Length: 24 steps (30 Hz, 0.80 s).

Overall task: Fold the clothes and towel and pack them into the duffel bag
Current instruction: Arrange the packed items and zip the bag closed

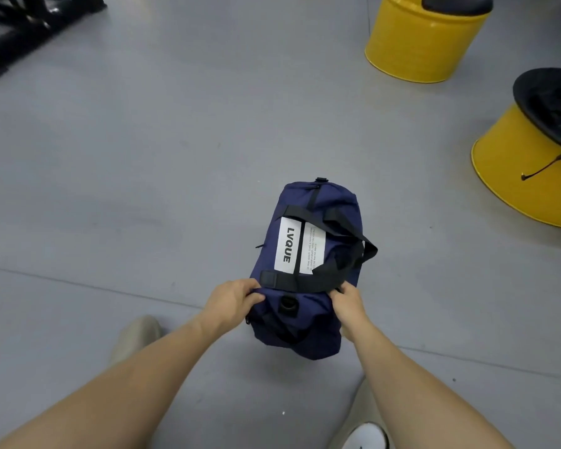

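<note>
A navy duffel bag (308, 267) with black straps and a white "LVQUE" label lies on the grey floor, its long axis pointing away from me. It looks full and shows no opening from here. My left hand (237, 298) grips the fabric at the near left end of the bag. On the near right side, my right hand (348, 301) pinches the bag where a black carry strap comes down. No clothes or towel show outside the bag.
Two yellow drum stools stand at the right: one far back (425, 43), one closer (528, 170) with a black cushion and a cable. A black frame (23, 24) lies at the top left. My shoes (136, 338) stand on the floor near the bag.
</note>
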{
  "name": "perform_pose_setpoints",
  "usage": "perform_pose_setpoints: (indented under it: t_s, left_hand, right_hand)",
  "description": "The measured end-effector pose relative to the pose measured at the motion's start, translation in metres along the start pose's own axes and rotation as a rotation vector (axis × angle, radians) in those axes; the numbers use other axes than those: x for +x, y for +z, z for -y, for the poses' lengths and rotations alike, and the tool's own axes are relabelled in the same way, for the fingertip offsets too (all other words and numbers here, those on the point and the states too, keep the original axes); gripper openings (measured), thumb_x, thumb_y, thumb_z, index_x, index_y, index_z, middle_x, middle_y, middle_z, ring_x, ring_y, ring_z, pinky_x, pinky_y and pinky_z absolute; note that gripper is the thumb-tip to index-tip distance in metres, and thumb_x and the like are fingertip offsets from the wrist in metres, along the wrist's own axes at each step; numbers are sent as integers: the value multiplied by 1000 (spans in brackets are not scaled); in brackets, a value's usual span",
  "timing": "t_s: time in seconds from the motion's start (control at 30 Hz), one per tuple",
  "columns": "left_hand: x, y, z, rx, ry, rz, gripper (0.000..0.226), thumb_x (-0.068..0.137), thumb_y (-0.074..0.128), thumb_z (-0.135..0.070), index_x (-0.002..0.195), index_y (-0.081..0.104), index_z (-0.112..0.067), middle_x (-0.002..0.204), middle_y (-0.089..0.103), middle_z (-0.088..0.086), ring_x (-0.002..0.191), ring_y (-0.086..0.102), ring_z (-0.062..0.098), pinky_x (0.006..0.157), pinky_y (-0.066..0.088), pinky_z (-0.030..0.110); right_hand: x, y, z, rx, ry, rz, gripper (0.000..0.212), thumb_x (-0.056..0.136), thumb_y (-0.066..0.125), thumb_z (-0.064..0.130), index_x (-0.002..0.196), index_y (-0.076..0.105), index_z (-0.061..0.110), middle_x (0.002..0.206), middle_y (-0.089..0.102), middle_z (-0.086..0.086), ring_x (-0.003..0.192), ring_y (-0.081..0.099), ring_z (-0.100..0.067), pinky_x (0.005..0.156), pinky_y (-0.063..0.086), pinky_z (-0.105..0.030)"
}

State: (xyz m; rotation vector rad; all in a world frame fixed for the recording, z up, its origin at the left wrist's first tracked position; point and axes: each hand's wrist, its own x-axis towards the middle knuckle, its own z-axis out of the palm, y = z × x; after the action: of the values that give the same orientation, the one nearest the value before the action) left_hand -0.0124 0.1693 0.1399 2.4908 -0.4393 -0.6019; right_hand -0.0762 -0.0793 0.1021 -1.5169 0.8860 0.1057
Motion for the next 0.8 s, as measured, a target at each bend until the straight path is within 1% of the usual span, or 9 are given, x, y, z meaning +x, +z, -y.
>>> perform_pose_setpoints:
  t_s: [0.1,0.2,0.27,0.37,0.43,0.53,0.6,0.7,0.8]
  left_hand:
    - [-2,-8,2,-34,-51,7,13,96,59,-30,92,65,-19,79,68,-2,78,61,19,72,45,28]
    - [-9,-12,4,-51,-76,31,15,95,61,-33,90,65,-19,77,66,-2,72,57,16,68,44,26]
    - [-13,-12,11,-40,-96,37,14,93,64,-32,89,64,-19,79,65,0,72,56,16,67,42,25]
    - [-26,-8,27,-31,-143,8,10,89,70,-28,87,61,-26,80,65,-5,77,59,14,63,38,14]
    - [-35,0,36,-62,-169,1,16,87,72,-24,81,58,-29,74,66,-8,73,63,10,61,39,13]
    - [-42,12,37,-105,-176,-18,14,87,72,-25,79,61,-26,71,69,-12,69,63,5,62,43,15]
    - [-42,20,31,-152,-151,-15,14,88,72,-27,79,62,-25,71,70,-13,69,63,4,63,44,15]
    - [-44,29,26,-202,-141,-11,15,89,72,-31,77,64,-27,70,70,-11,68,63,4,64,47,17]
    - [-46,35,29,-206,-143,-20,16,90,71,-36,77,65,-28,69,69,-10,66,63,6,67,51,26]
  right_hand:
    - [1,4,3,51,21,97,20,96,59,14,98,74,28,106,75,-5,103,69,-28,94,56,-50]
    - [6,12,10,106,29,203,22,95,60,17,105,74,32,109,75,-2,105,70,-27,96,56,-49]
    - [6,19,19,115,3,259,26,96,60,20,112,73,36,113,74,3,108,69,-22,98,55,-45]
    - [-2,26,25,28,-96,306,32,94,63,25,119,69,44,124,68,16,120,61,-9,107,48,-36]
    - [-12,25,22,-157,-163,280,34,94,63,29,122,65,48,133,62,17,129,54,-8,113,41,-34]
    - [-36,20,1,-498,-237,199,46,93,59,43,138,56,41,152,45,13,140,42,-12,116,34,-32]
    - [-55,16,-18,-673,-315,116,46,96,55,45,141,54,38,157,38,13,142,40,-12,114,33,-30]
    - [-86,17,-50,-774,-391,-4,44,97,51,49,139,56,39,156,41,9,142,38,-15,115,35,-33]
    - [-104,25,-77,-926,-594,-72,44,91,52,50,133,61,38,146,52,-1,131,49,-24,107,46,-39]
